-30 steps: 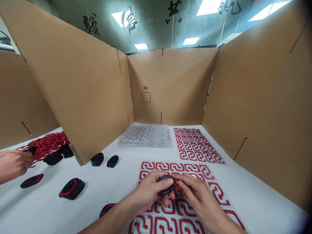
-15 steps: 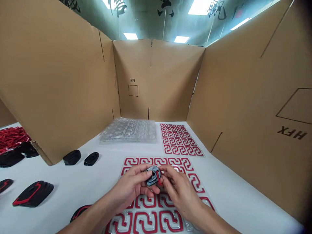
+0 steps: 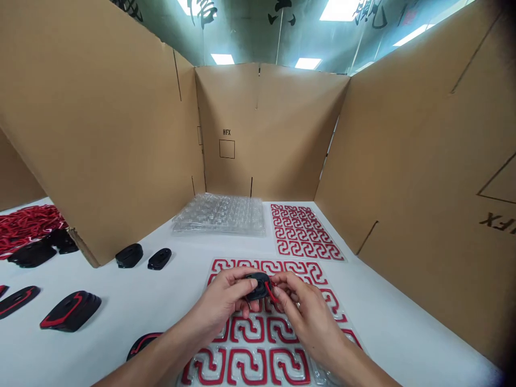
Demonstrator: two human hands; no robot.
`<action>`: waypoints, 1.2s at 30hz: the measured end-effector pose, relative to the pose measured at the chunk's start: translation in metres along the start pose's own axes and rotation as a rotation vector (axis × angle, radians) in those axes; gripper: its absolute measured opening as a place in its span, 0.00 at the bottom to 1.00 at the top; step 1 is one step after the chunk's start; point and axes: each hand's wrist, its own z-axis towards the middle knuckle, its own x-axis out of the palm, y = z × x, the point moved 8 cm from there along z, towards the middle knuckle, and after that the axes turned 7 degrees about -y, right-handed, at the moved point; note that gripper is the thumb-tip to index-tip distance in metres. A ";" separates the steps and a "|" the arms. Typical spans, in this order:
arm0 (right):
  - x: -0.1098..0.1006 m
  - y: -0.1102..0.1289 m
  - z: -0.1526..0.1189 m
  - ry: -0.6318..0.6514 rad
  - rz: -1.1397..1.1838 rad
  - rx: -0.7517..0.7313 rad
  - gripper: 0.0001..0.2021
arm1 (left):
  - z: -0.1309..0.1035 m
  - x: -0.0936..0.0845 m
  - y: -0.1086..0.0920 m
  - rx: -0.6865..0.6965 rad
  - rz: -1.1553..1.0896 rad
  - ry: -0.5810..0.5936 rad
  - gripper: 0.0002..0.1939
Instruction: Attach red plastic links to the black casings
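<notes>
A small black oval part [image 3: 256,286] is held above the near clear tray, pinched by my left hand [image 3: 226,298] with the thumb on its face. My right hand [image 3: 300,306] has its thumb and fingertips closed on a thin red strip [image 3: 271,293] that lies against the part's right end. Beneath both hands, the near clear tray [image 3: 246,367] holds rows of red hook-shaped strips. Part of the tray is hidden by my hands and forearms.
At the left are black parts [image 3: 70,312], some with red strips, and a red pile [image 3: 30,228]. Two black pieces [image 3: 159,259] lie near the left cardboard wall [image 3: 105,134]. Stacked clear trays [image 3: 220,215] and another filled tray [image 3: 306,231] lie farther back.
The view has shifted slightly, so the surroundings appear farther right. The black part has tilted in my left hand, its face now looking darker. Both hands keep their hold.
</notes>
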 end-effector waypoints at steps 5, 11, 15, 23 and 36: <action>0.001 0.004 0.001 0.005 -0.054 -0.055 0.10 | 0.002 -0.009 0.003 0.017 0.082 -0.056 0.11; 0.009 0.005 -0.001 0.076 -0.037 -0.047 0.11 | -0.005 0.004 0.005 -0.056 -0.081 0.018 0.13; 0.015 0.005 -0.004 0.136 -0.037 -0.029 0.12 | -0.007 0.007 0.005 -0.050 -0.051 0.021 0.14; 0.005 0.001 -0.001 0.056 -0.031 -0.014 0.09 | -0.002 -0.006 -0.005 0.021 0.117 -0.089 0.10; 0.013 -0.024 0.006 0.063 0.392 0.215 0.17 | 0.001 -0.004 0.006 -0.073 -0.053 -0.067 0.11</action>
